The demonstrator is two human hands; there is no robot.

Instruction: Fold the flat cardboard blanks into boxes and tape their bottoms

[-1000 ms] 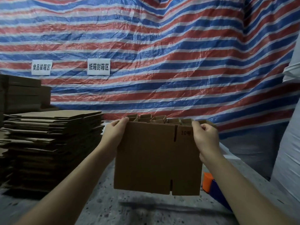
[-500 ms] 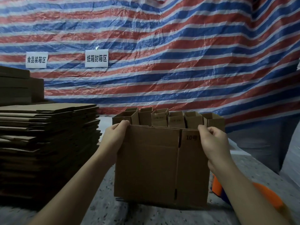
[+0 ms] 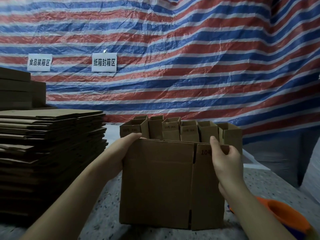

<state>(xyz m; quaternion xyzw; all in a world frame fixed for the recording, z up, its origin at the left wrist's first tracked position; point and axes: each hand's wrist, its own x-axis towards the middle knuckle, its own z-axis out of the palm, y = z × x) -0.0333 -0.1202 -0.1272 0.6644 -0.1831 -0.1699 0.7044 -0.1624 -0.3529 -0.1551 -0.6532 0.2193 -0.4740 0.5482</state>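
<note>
Behind the table [image 3: 107, 220], a tarpaulin [image 3: 173, 49] striped in red, blue and white is hung as a backdrop, and two white signs [image 3: 104, 62] with dark characters are fixed to it. At the left, a tall stack of flat cardboard blanks [image 3: 50, 158] is piled on the speckled table, with more brown cardboard seen behind it. At the centre, a cardboard blank [image 3: 159, 184] is held upright with its lower edge on or just above the table; it is plain brown, a vertical crease and slots are seen right of its middle, and "10" is printed near its top right corner. Its top left corner is gripped by the left hand [image 3: 127, 149], and its top right edge is pinched between thumb and curled fingers of the right hand [image 3: 225, 160]. Beyond it, a row of small folded boxes [image 3: 180, 131] is stood with open tops. At the lower right, part of an orange object [image 3: 285, 215] is seen; what it is cannot be told.
</note>
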